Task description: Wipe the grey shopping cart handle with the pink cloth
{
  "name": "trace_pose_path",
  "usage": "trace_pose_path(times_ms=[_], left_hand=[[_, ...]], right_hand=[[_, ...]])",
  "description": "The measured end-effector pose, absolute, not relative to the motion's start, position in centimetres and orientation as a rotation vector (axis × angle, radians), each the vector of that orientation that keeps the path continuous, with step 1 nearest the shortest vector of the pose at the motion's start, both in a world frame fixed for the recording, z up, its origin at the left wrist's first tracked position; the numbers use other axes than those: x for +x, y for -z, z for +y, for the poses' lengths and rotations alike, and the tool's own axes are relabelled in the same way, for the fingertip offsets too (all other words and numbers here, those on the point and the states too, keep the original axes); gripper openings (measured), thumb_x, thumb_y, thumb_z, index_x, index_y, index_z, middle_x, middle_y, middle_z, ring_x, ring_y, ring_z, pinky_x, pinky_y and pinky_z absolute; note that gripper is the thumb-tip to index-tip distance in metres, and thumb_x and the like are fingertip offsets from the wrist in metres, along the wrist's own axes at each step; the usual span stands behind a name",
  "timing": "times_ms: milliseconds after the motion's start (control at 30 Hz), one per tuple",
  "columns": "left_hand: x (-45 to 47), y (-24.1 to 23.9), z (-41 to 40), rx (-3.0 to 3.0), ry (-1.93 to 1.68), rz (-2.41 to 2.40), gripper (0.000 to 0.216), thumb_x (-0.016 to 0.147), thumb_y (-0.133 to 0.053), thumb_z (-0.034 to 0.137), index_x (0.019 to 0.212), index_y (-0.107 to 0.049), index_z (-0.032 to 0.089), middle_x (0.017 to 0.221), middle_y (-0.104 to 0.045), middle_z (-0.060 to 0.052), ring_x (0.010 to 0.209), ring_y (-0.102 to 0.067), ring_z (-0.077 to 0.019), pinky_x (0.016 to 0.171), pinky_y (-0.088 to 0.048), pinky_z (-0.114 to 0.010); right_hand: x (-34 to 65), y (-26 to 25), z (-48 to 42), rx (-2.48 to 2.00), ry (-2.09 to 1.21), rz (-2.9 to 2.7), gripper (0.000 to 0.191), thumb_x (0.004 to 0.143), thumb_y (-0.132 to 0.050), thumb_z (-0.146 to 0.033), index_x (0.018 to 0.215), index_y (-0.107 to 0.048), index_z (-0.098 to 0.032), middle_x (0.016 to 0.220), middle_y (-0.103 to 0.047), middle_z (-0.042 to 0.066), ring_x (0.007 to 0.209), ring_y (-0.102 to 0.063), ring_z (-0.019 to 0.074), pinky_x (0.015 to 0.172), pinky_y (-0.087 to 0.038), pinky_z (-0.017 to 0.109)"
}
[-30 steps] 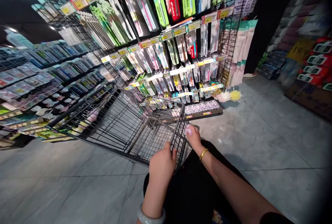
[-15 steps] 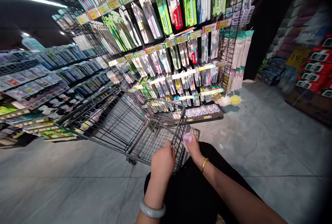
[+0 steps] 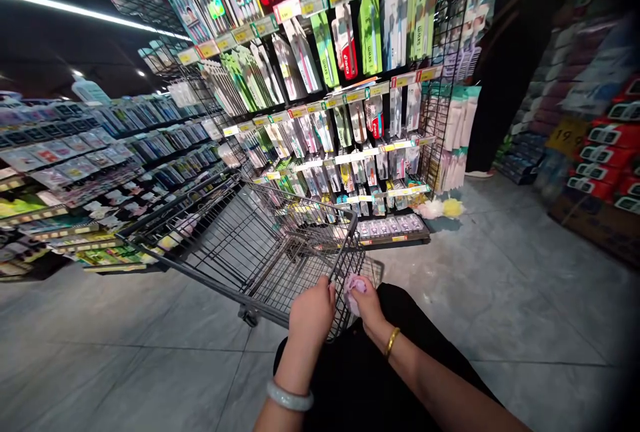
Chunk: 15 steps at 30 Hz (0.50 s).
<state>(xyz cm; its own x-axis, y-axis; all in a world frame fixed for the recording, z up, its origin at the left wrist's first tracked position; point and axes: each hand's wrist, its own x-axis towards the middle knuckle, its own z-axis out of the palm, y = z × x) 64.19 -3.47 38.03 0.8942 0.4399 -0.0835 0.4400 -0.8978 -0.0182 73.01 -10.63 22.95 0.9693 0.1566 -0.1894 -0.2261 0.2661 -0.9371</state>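
Note:
A dark wire shopping cart [image 3: 204,280] stands in front of me, its basket showing bare mesh. My left hand [image 3: 311,312], with a pale bangle on the wrist, is closed over the rim at the cart's near corner. The fingertips are partly hidden behind the hand. Just right of it, my right hand [image 3: 369,304] wears a gold bangle and is closed on a crumpled pale pink cloth [image 3: 354,291]. That cloth is bunched up beside the wire end of the cart.
Beyond the cart rises a rack of packaged toothbrushes [image 3: 371,32]. More stocked shelves [image 3: 100,172] run along the left. A person in dark clothes [image 3: 493,105] stands behind the rack's right end. Red packages [image 3: 603,152] are stacked at the right. Grey tiled floor [image 3: 510,272] surrounds the cart.
My view has tilted up slightly, so the rack sits lower in the picture. My right hand with the pink cloth has come a little closer to my left hand, which stays on the cart.

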Motion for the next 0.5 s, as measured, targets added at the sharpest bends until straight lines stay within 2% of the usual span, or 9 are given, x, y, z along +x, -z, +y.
trace_pose_path(times_ms=[100,233,333,500], left_hand=[[63.9,-38.1,-3.5,3.060,0.112,0.692,0.044,0.102,-0.020,0.050,0.104,-0.055,0.023,0.083,-0.073,-0.008,0.079,-0.072,-0.0262,0.066,-0.047,-0.034],[63.6,-38.4,-3.6,3.061,0.100,0.697,0.050,0.101,-0.020,0.055,0.106,-0.056,0.021,0.086,-0.073,-0.009,0.081,-0.072,-0.0261,0.066,-0.047,-0.032],[63.5,-38.6,-3.7,3.051,0.093,0.707,0.053,0.100,-0.021,0.058,0.108,-0.058,0.021,0.088,-0.073,-0.009,0.084,-0.072,-0.0259,0.068,-0.047,-0.032],[63.2,-38.9,-3.8,3.010,0.080,0.715,0.057,0.101,-0.016,0.057,0.111,-0.059,0.021,0.091,-0.074,-0.009,0.086,-0.072,-0.0254,0.071,-0.048,-0.033]], right_hand=[[72.5,-25.2,-10.3,-1.128,-0.291,-0.012,0.032,0.063,-0.063,-0.035,0.092,-0.061,-0.022,0.074,-0.060,-0.002,0.065,-0.055,0.0165,0.061,-0.045,0.028],[71.8,-27.9,-10.6,-1.207,-0.136,-0.180,0.031,0.065,-0.062,-0.030,0.095,-0.063,-0.023,0.085,-0.063,0.000,0.076,-0.056,0.0174,0.070,-0.046,0.028],[70.7,-26.4,-11.1,-1.329,-0.082,-0.157,0.028,0.062,-0.063,-0.029,0.089,-0.062,-0.023,0.087,-0.063,0.001,0.082,-0.057,0.0193,0.074,-0.047,0.030],[69.2,-24.3,-10.9,-1.355,-0.190,-0.085,0.024,0.065,-0.060,-0.032,0.087,-0.059,-0.023,0.076,-0.061,-0.001,0.073,-0.056,0.0198,0.067,-0.046,0.030]])
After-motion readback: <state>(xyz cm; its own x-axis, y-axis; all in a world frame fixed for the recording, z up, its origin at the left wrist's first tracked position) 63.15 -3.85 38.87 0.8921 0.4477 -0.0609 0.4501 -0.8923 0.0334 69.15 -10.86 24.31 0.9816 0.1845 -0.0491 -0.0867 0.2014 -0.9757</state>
